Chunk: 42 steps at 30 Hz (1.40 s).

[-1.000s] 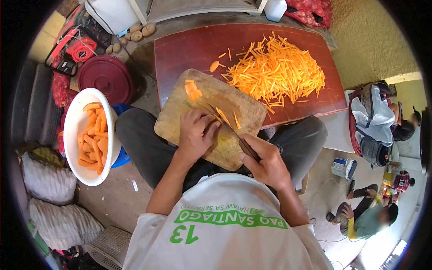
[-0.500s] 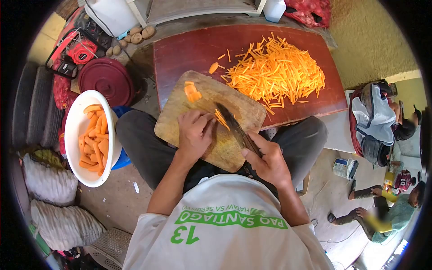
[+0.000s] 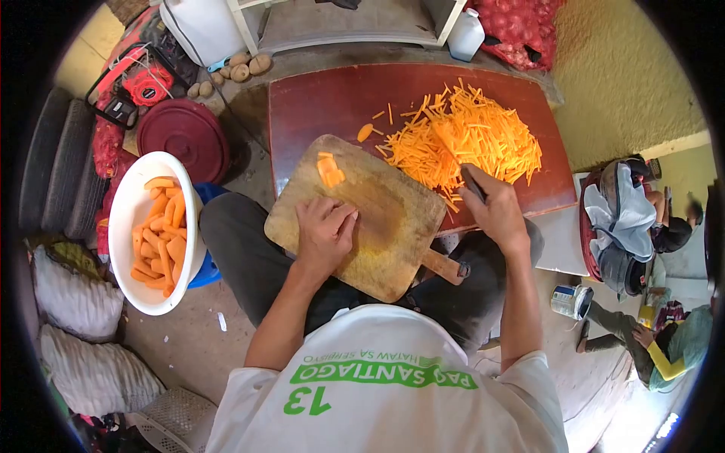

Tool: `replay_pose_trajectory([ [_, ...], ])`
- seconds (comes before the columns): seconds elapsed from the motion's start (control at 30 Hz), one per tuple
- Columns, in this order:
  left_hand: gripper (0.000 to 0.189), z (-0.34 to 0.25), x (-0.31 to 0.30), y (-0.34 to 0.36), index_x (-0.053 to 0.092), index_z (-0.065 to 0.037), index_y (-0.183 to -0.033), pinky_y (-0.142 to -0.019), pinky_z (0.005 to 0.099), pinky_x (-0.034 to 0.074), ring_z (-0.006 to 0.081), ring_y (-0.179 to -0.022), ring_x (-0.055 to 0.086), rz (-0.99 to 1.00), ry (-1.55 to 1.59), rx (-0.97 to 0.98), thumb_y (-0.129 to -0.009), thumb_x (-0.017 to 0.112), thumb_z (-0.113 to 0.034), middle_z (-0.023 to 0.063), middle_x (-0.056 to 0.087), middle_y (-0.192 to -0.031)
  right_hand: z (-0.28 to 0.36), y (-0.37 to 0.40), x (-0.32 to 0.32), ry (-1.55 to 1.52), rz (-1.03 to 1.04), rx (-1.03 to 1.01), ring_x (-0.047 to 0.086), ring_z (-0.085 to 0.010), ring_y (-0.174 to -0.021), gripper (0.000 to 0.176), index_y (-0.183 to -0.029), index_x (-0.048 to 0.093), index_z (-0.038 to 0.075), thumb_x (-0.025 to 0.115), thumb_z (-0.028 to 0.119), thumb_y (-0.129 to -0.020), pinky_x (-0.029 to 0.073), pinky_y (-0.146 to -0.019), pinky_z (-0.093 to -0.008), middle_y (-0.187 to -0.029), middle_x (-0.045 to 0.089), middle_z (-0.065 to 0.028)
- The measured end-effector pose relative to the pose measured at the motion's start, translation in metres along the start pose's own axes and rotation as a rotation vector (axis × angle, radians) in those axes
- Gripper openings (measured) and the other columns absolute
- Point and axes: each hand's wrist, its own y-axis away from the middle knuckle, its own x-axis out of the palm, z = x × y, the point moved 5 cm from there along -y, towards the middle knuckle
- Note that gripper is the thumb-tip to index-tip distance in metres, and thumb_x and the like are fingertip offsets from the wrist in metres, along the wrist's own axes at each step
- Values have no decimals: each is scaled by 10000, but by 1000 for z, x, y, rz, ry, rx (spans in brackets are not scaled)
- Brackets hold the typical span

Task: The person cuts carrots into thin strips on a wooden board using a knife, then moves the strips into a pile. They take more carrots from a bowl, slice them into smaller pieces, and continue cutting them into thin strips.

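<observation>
My right hand (image 3: 496, 211) grips the dark handle of a knife (image 3: 473, 183). Its blade reaches into the heap of carrot strips (image 3: 491, 132) and can hardly be told apart from the orange. My left hand (image 3: 325, 232) rests on the wooden cutting board (image 3: 393, 260), fingers bent and pressed together; whatever may be under the fingertips is hidden. Just beyond that hand, a few thin carrot slices (image 3: 331, 172) lie on the board. The board sits tilted across my lap, its short handle pointing toward my right knee.
A red table (image 3: 340, 94) bears the heap and a stray carrot slice (image 3: 365, 132). At the left stands a white basin (image 3: 121, 226) of peeled carrots (image 3: 162, 241), near a maroon lidded bucket (image 3: 181, 140). Another person (image 3: 672, 347) sits at the far right.
My right hand has moved the knife from the board up and right to the heap. Cut strips that lay by the blade have left the board. My left hand stays on the board.
</observation>
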Motion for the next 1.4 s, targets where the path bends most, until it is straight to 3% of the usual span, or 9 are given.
replay_pose_trajectory([
  [0.07, 131, 0, 0, 0, 803, -80, -980, -896, 434, 417, 274, -908, 662, 1, 4, -8, -868, 861, -43, 60, 705, -943, 7, 2, -14, -40, -53, 120, 818, -277, -976, 433, -1379, 700, -51, 775, 69, -970, 606, -864, -384, -1079, 780, -286],
  [0.23, 126, 0, 5, -2, 812, -61, -986, -902, 427, 440, 290, -890, 650, 10, 21, 4, -876, 863, -25, 79, 720, -940, -11, 34, 9, -572, -143, 382, 636, -73, -694, 369, -1364, 718, -68, 764, 29, -1011, 513, -639, -250, -909, 704, 9],
  [0.33, 139, -1, 8, -3, 804, -83, -985, -906, 430, 424, 268, -910, 660, 38, -4, 16, -866, 860, -40, 57, 710, -949, 5, 51, 40, -903, -38, 523, 597, -64, -616, 377, -1406, 688, -56, 710, 40, -1042, 471, -564, -226, -844, 658, 8],
  [0.47, 142, 4, 4, -6, 804, -80, -997, -909, 436, 433, 290, -924, 666, 49, 55, -57, -870, 854, -42, 62, 717, -959, 16, 60, 77, -1112, 125, 465, 591, -80, -569, 160, -1130, 675, -23, 692, 129, -1084, 449, -479, -244, -845, 666, -36],
  [0.77, 427, 32, -14, -59, 767, -67, -1240, -1057, 494, 427, 360, -1194, 616, 101, -228, -77, -847, 889, -182, 128, 683, -1209, 2, 73, 85, -969, 183, 444, 606, -72, -608, 311, -1322, 655, -5, 736, 112, -1045, 480, -533, -257, -807, 629, -5],
  [0.97, 489, 55, -12, -66, 771, -61, -1285, -1091, 473, 448, 379, -1224, 608, 286, -151, -156, -835, 911, -190, 152, 671, -1253, -2, 83, 94, -1029, 143, 489, 611, -81, -582, 289, -1294, 648, 2, 730, 95, -1032, 496, -504, -257, -775, 601, 0],
  [1.17, 449, 54, -2, -60, 771, -37, -1244, -941, 447, 543, 379, -1099, 660, 287, 90, -273, -823, 906, -113, 173, 674, -1184, -4, 76, 94, -1052, 163, 532, 606, -88, -560, 146, -1145, 631, 17, 701, 83, -1035, 492, -487, -266, -743, 613, -2],
  [1.27, 414, 30, 8, -43, 766, -28, -1213, -844, 447, 558, 384, -1005, 678, 344, 80, -171, -827, 903, -84, 179, 673, -1097, 4, 76, 89, -913, 144, 493, 585, -72, -540, 149, -1144, 642, 25, 712, 87, -1027, 467, -467, -261, -740, 604, 2],
  [1.4, 357, -6, 19, -16, 754, 3, -1200, -843, 476, 548, 412, -959, 669, 304, 50, -93, -869, 870, -62, 189, 671, -1042, 24, 85, 79, -803, 179, 449, 632, -139, -684, 232, -1209, 638, -13, 724, 68, -1009, 527, -627, -315, -809, 628, -52],
])
